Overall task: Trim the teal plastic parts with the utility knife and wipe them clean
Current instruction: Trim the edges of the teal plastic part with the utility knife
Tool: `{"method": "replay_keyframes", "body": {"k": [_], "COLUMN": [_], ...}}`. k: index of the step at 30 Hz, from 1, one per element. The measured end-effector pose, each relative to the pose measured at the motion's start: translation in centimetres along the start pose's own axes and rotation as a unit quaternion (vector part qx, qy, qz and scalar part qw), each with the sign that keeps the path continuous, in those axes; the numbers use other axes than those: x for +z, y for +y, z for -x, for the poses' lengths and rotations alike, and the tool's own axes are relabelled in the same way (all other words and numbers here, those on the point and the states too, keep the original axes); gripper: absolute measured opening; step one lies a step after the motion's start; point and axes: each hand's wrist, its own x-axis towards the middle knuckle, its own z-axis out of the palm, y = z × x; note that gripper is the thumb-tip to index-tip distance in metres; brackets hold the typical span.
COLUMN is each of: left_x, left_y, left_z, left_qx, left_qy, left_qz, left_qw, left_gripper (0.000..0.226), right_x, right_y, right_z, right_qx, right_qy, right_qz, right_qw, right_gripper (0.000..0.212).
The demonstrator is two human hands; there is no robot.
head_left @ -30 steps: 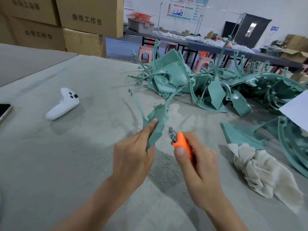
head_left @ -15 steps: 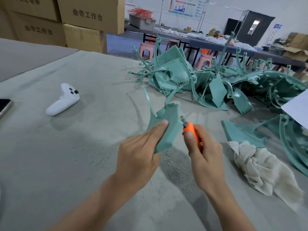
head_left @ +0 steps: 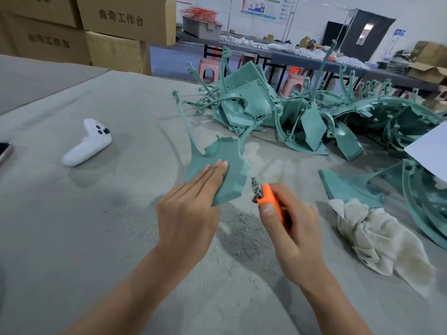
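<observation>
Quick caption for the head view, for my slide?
Left hand holds a teal plastic part; right hand grips an orange utility knife, blade at the part's edge.

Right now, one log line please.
phase: trimming | left hand: holds teal part | right hand: grips utility knife, blade near part edge | rag: idle

teal part (head_left: 227, 153): turned, broad face now showing | utility knife (head_left: 269, 197): moved beside its right edge

Cardboard box (head_left: 125, 18): "曲奇工作台" printed on side. Lower left box (head_left: 48, 42): same, blurred.
</observation>
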Motion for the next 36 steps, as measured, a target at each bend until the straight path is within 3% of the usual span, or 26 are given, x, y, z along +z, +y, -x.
{"method": "replay_keyframes", "body": {"k": [9, 15, 21, 25, 30, 32, 36], "left_x": [0.0, 0.3, 0.8, 1.0, 0.8, 0.8, 0.8], "left_y": [-0.3, -0.4, 0.2, 0.1, -0.2, -0.2, -0.1], "left_z": [0.0, 0.1, 0.8, 0.9, 1.0, 1.0, 0.7], "left_qx": [-0.027, -0.01, 0.016, 0.033, 0.066, 0.08, 0.101], "left_qy": [0.026, 0.033, 0.052, 0.065, 0.016, -0.003, -0.023], "left_qz": [-0.023, -0.011, 0.034, 0.036, 0.034, 0.028, 0.012], "left_qw": [0.999, 0.999, 0.998, 0.997, 0.997, 0.996, 0.995], "left_gripper": [0.058, 0.056, 0.055, 0.049, 0.043, 0.042, 0.047], "right_x": [0.1, 0.1, -0.2, -0.5, -0.7, -1.0, -1.2], "right_y": [0.0, 0.4, 1.6, 1.1, 0.1, 0.0, -0.2], "right_z": [0.2, 0.1, -0.5, -0.7, -0.9, -1.0, -1.1], "right_qx": [-0.02, -0.005, 0.113, 0.169, 0.246, 0.262, 0.267], "right_qy": [-0.037, -0.024, 0.066, 0.098, -0.015, -0.062, -0.06], "right_qz": [0.044, 0.034, 0.064, -0.072, -0.284, -0.324, -0.338], "right_qw": [0.998, 0.999, 0.989, 0.978, 0.927, 0.907, 0.9], "right_gripper": [0.042, 0.031, 0.04, 0.047, 0.038, 0.034, 0.023]}}
